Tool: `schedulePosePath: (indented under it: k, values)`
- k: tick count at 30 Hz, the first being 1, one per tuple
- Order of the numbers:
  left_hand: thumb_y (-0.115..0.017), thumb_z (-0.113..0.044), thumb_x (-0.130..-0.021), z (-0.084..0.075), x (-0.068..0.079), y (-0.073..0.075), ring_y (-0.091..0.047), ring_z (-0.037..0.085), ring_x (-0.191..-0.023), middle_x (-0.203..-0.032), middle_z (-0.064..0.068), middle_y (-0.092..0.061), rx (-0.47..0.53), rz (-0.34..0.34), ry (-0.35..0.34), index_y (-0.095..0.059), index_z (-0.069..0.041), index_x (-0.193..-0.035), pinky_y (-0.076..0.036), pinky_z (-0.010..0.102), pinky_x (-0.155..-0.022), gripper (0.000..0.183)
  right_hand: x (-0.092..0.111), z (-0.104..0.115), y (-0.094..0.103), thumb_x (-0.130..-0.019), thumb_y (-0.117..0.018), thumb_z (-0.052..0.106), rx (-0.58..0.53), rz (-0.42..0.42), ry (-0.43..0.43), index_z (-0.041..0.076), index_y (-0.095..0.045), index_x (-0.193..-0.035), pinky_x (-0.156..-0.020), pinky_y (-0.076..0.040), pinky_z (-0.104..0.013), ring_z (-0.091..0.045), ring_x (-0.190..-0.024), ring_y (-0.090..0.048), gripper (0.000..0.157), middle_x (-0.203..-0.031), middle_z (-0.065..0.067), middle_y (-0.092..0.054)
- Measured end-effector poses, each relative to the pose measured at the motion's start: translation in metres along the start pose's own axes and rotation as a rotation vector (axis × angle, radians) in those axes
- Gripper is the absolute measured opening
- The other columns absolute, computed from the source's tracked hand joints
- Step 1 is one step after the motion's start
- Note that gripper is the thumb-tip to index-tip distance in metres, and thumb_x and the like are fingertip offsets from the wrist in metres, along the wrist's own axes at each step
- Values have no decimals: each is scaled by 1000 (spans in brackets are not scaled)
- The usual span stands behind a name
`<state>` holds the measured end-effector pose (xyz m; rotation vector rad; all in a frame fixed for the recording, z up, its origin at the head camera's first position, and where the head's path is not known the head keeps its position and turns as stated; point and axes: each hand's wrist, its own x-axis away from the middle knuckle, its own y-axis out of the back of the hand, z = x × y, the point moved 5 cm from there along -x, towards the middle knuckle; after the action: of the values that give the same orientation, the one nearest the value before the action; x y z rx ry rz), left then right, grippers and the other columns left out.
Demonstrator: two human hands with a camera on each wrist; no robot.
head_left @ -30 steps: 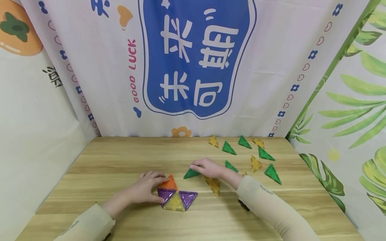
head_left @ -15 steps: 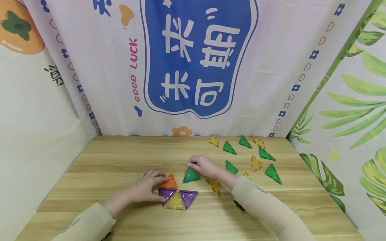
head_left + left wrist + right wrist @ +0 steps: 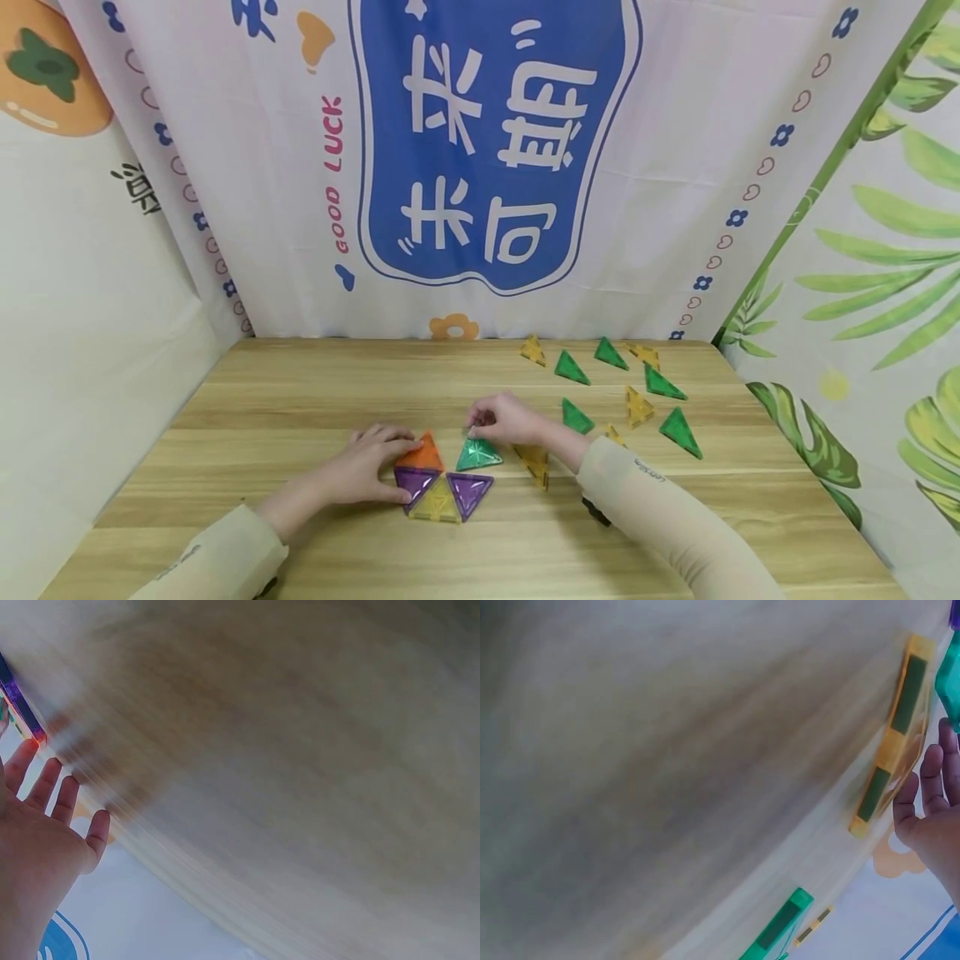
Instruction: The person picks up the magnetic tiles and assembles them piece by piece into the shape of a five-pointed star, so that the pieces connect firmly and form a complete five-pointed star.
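Note:
My right hand [image 3: 510,419] pinches the upper corner of a shiny green triangular magnetic tile [image 3: 480,455], which leans just above the gap between the other tiles. With spread fingers my left hand [image 3: 369,467] rests against an orange triangle tile [image 3: 422,454] and a purple triangle tile [image 3: 413,485], the thumb on the purple one. Joined to these is a yellow triangle tile [image 3: 435,504], and another purple triangle tile [image 3: 470,493] adjoins it on the right. In the left wrist view the fingers of the left hand [image 3: 45,825] look nearly straight, fingertips at the tile edges.
A larger yellow-orange triangle tile [image 3: 534,467] lies just under the right wrist, seen edge-on in the right wrist view. Several green tiles [image 3: 679,432] and yellow tiles [image 3: 637,407] lie scattered at the right and back of the wooden table [image 3: 300,392]. A printed curtain [image 3: 300,308] hangs behind.
My right hand has brought the green tile nearer to the joined tiles and turned it so its point faces up. The left hand has stayed in place.

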<state>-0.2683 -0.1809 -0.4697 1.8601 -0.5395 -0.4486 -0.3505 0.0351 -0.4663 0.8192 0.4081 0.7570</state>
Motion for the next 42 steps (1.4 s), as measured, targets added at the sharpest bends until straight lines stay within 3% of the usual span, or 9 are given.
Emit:
schedulePosePath:
  k: [7,16,25,34,42]
  values:
    - [-70,-65,-68,1,0,0,-39,33,-128,-138,6,-48,10,5,10,-53,-19,-135,-26,66,-98,82,2,-1,-2,-89,-66,23,-26,2,-46,18,-66,-92,-70,-49,-19,-3,-75,-56,6,-83,11,-63]
    - [-69,-65,-69,-1,0,0,-38,33,-129,-138,6,-47,13,6,14,-53,-19,-135,-25,66,-99,82,6,3,-4,-86,-69,26,39,13,-40,20,-67,-87,-69,-49,-17,0,-74,-56,6,-81,13,-62]
    - [-71,-63,-69,-5,1,4,-40,33,-127,-137,8,-48,4,3,3,-54,-17,-134,-26,65,-99,81,13,3,4,-86,-70,26,33,3,-27,14,-67,-100,-74,-50,-19,-4,-82,-58,19,-91,8,-64]
    - [-74,-58,-70,3,2,10,-39,35,-127,-137,11,-48,-16,-6,-5,-54,-15,-134,-26,65,-99,80,42,1,32,-86,-70,26,182,-57,-6,13,-66,-107,-87,-49,-31,-16,-100,-58,25,-107,3,-65]
    - [-77,-51,-70,19,4,22,-37,40,-128,-138,13,-47,-16,-8,23,-52,-15,-135,-23,68,-98,78,82,-8,54,-83,-73,25,281,-124,30,11,-64,-115,-103,-38,-47,-26,-119,-51,36,-122,-6,-60]
